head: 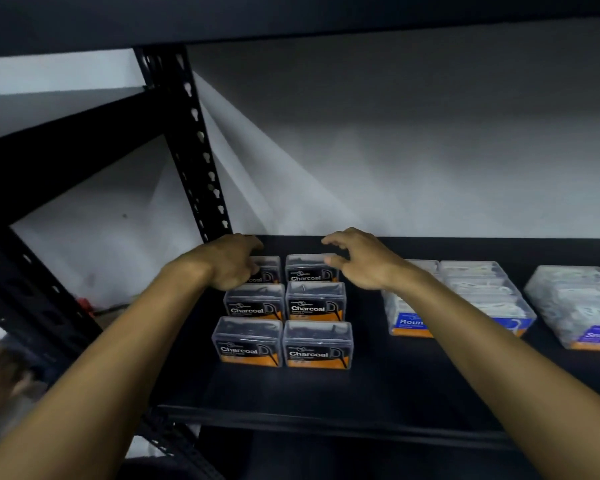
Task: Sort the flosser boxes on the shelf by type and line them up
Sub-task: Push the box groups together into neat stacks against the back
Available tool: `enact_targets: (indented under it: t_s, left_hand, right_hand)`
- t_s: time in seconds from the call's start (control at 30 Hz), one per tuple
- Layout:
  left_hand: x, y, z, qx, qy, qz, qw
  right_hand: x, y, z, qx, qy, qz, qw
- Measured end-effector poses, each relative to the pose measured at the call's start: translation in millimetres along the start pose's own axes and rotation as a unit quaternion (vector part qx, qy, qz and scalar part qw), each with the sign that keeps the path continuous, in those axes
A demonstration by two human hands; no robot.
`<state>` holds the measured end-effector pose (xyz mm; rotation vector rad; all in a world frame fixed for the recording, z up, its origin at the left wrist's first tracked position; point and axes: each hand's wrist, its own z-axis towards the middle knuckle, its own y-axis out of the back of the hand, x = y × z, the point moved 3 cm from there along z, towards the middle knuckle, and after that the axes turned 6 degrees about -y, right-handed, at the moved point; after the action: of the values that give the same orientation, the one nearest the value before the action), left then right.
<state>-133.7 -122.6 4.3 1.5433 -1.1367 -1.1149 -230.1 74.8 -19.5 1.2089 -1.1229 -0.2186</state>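
Six Charcoal boxes point(315, 344) gridded mid-frame on shelf point(378, 393), left hand point(231, 263) gripping rear-left box point(269, 270), right hand point(359, 259) hovering, fingers loosely spread, holding nothing

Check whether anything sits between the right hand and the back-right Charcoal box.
Nothing visible does. The right hand hovers with fingers spread just above the back-right Charcoal box, with no object between them. The left hand is on the neighbouring box.
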Motion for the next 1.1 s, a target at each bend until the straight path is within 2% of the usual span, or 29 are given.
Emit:
enact_targets:
  t_s: [0.17,0.4,1.1]
  left_hand:
    - [7.2,-6.3,8.2,-0.010,-0.010,0.010,1.000]
    - [13.9,-14.2,14.9,-0.027,-0.025,-0.004,0.999]
    - [8.3,-16.5,25.3,-0.022,-0.045,-0.028,0.998]
  right_hand:
    - [3.4,-7.3,7.8,0.038,-0.013,-0.026,0.999]
    - [5.9,-14.6,11.1,0.050,-0.009,-0.017,0.999]
    - [-5.0,-17.4,12.5,0.017,-0.012,-0.002,1.000]
